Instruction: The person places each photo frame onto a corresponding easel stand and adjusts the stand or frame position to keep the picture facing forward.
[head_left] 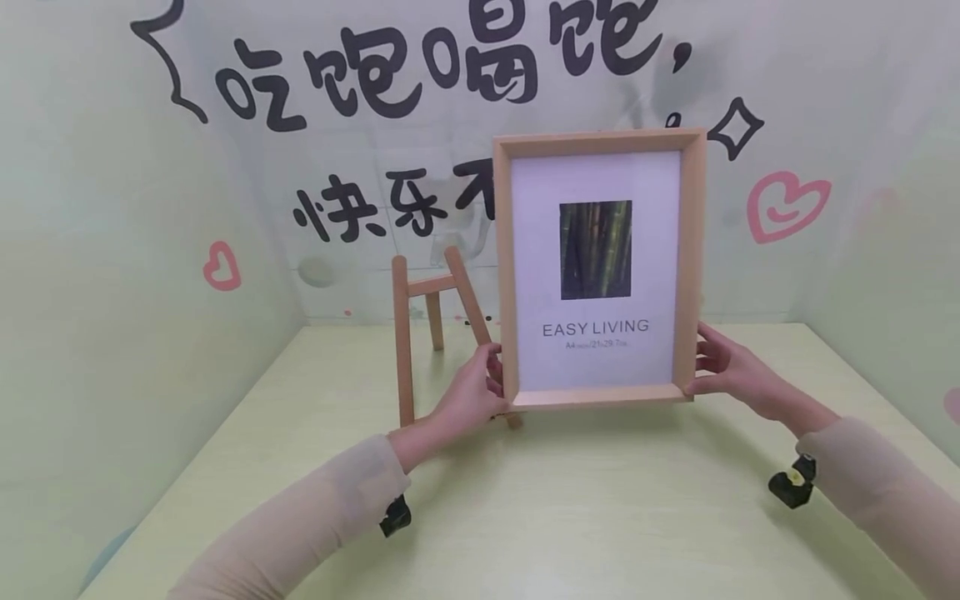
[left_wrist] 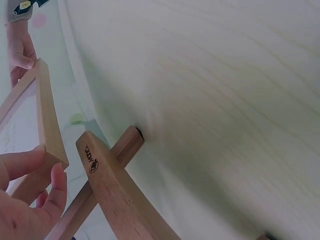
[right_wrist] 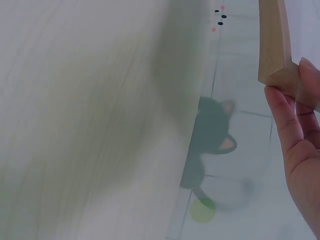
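Observation:
Both hands hold up a wooden picture frame [head_left: 506, 275] by its lower corners, its front facing the head camera. Behind its glass lies a white sheet with a bamboo photo [head_left: 596, 250] and the words EASY LIVING. My left hand [head_left: 471, 387] grips the lower left corner, thumb on the near side; the left wrist view shows this hand [left_wrist: 30, 200] close beside a wooden bar with a small logo. At the lower right corner, my right hand [head_left: 738, 375] pinches the edge between thumb and fingers. A small wooden easel [head_left: 403, 342] stands left of the picture frame, partly hidden by it.
The pale wood-grain table [head_left: 585, 500] extends beneath the hands. Behind it rises a wall sheet [head_left: 360, 150] with large black characters and pink hearts. Side panels [head_left: 135, 300] close in the left and right. Dark camera mounts [head_left: 793, 483] hang under the wrists.

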